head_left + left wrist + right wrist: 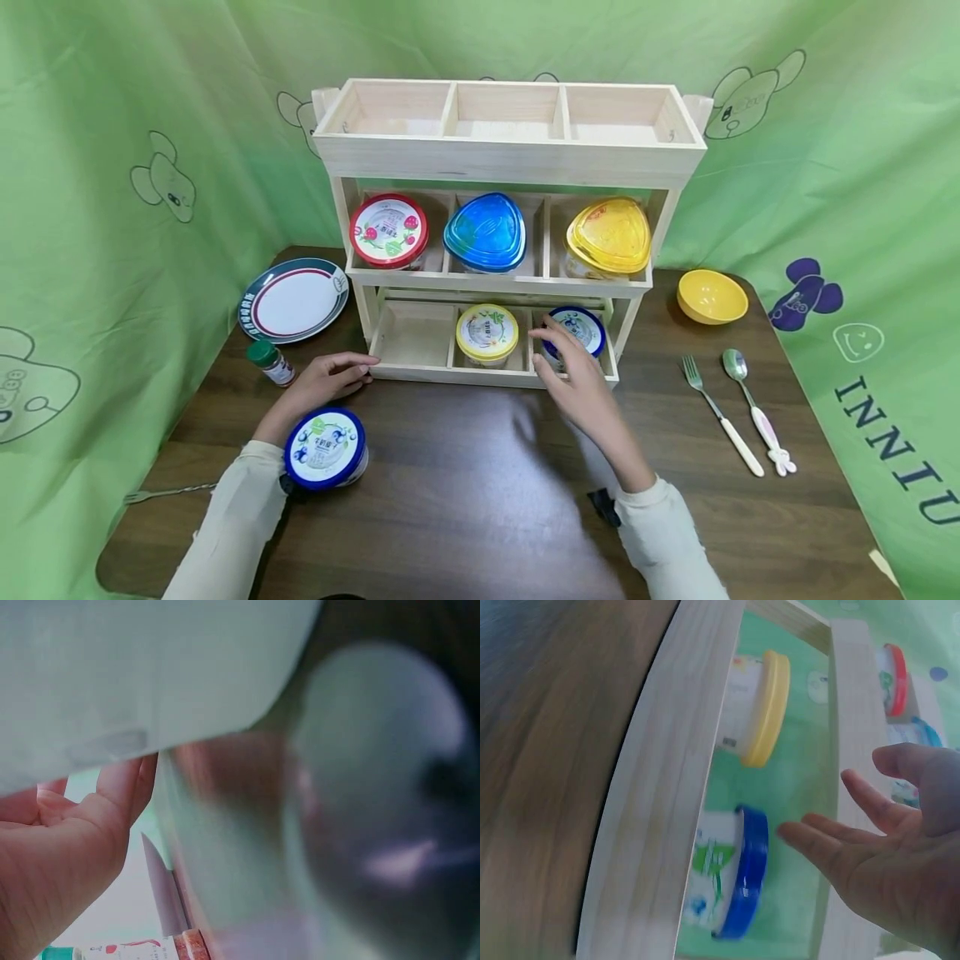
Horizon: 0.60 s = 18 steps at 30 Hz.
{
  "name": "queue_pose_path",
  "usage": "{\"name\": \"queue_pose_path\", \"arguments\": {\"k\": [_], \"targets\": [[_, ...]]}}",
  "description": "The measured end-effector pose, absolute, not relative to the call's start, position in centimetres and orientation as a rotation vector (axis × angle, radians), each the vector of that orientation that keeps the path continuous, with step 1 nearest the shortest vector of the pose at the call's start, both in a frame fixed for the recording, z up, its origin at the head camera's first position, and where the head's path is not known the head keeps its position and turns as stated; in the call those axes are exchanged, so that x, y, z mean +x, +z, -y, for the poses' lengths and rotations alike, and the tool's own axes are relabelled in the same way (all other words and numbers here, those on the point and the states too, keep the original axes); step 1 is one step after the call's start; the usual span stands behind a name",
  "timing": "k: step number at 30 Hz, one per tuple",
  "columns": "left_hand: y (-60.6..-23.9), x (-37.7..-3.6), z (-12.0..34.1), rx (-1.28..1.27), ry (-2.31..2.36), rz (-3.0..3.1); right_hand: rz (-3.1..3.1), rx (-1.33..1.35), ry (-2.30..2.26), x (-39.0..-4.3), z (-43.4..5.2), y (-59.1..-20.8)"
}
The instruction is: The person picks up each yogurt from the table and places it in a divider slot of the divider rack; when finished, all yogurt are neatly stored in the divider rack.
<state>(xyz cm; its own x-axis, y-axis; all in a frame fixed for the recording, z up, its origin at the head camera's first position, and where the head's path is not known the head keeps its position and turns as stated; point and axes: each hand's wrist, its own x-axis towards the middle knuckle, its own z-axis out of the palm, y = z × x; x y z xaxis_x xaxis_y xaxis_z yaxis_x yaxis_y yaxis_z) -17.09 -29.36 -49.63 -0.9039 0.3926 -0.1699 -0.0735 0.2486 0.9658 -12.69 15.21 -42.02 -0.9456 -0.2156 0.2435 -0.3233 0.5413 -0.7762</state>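
Wooden three-tier rack (510, 158) stands at the back of a dark wood table (480, 483), each tier split into three bins. Top tier holds nothing visible. Middle tier: red-lidded tub (388, 231) left, blue triangular-lidded container (485, 232) centre, yellow triangular-lidded container (609, 236) right. Bottom tier: left bin vacant, yellow-lidded tub (487, 333) centre, blue-lidded tub (576, 332) right, seated inside its bin behind the front rail. Right hand (581, 387) hovers just in front of that right bin, fingers straight and spread, gripping nothing; in the right wrist view the fingertips (810, 829) stand apart from the blue lid (750, 870), a gap between them. Hand reads as loose beside a tub that sits on its own. Left hand (326, 379) lies on the table with fingers extended, tips touching the rack's lower left front corner, likely bracing the frame; it holds nothing. A second blue-lidded tub (326, 448) stands upright on the table right against the left forearm, near at hand and level with the vacant left bin. Left wrist view too blurred to add anything beyond a relaxed palm. Off to the left: small green-capped shaker (270, 362), striped plate (294, 298), a fork (168, 492) at the table edge. Right side: yellow bowl (711, 296), white-handled fork (722, 414) and spoon (756, 408) side by side.
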Motion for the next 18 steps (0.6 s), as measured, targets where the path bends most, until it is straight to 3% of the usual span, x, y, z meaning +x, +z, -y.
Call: {"name": "queue_pose_path", "arguments": {"k": [6,18], "targets": [[-52.7,-18.5,30.5,0.209,1.693,-2.141,2.597,0.433,1.543,-9.7,-18.0,-42.4],[-49.0,-16.7,28.9,0.300,1.712,-2.131,2.597,0.430,1.998,-6.4,-19.4,-45.4]]}}
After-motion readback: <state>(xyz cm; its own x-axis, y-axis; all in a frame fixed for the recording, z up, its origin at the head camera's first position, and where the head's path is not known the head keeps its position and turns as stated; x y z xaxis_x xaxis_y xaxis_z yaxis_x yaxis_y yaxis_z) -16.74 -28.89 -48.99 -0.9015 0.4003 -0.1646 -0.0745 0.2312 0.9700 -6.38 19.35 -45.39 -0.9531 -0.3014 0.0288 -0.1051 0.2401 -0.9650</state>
